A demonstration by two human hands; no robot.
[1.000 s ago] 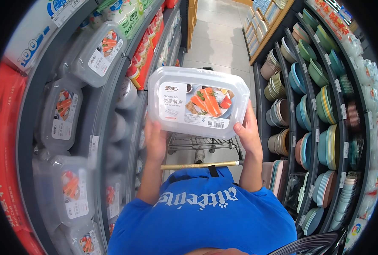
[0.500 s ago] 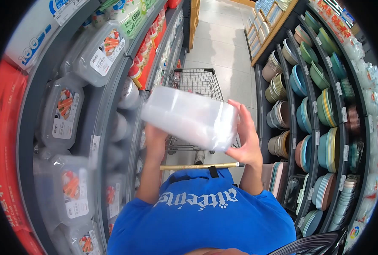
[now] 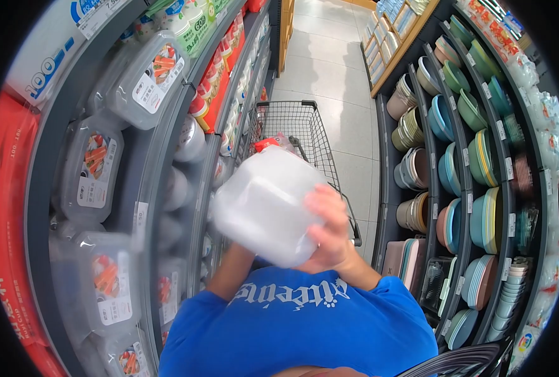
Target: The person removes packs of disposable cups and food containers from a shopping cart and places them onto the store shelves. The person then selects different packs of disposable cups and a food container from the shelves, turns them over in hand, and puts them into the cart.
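Observation:
A translucent plastic food box (image 3: 264,204) is held up in front of my chest, tilted and blurred by motion, its printed label out of sight. My right hand (image 3: 330,229) grips its right side, the fingers spread over the surface. The box hides my left hand; only the left forearm shows, reaching behind the box's lower left part. Beyond the box stands a wire shopping cart (image 3: 314,122) with a red package (image 3: 267,144) in it.
Labelled food boxes (image 3: 94,166) line the left shelf (image 3: 132,166), with red and green packs farther up. On the right, shelves hold stacked bowls (image 3: 484,157) and bins (image 3: 411,169). The tiled aisle floor (image 3: 330,69) runs ahead between them.
The box has turned from its labelled face to a plain one and come lower and closer to my chest. My right hand has moved inward with it, and my left hand has gone behind the box.

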